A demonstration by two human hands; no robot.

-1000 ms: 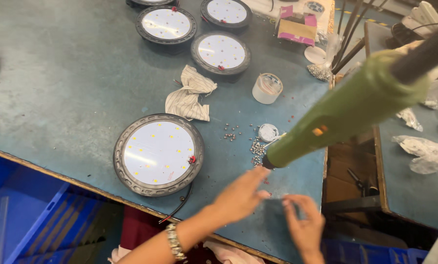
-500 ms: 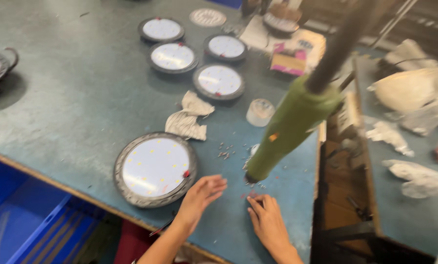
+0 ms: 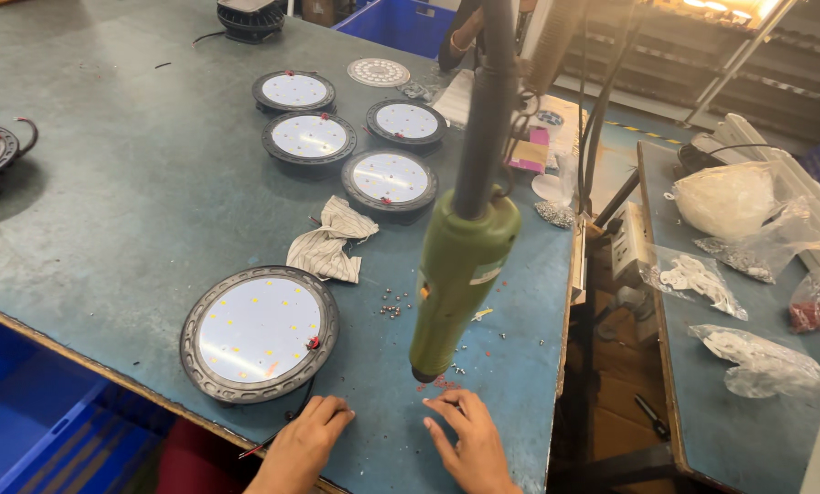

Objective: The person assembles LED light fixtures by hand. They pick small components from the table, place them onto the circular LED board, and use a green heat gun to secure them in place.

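Near the table's front edge, left hand and right hand rest flat, fingers open, empty.

Head camera looks steeply down, close over the workbench edge.

A striped rag lies crumpled on the blue-green bench, with four smaller round lamps grouped behind it (each with a white face in a dark ring). Clear plastic bags of small parts sit on a side table to the right. A blue crate stands beyond the far edge.
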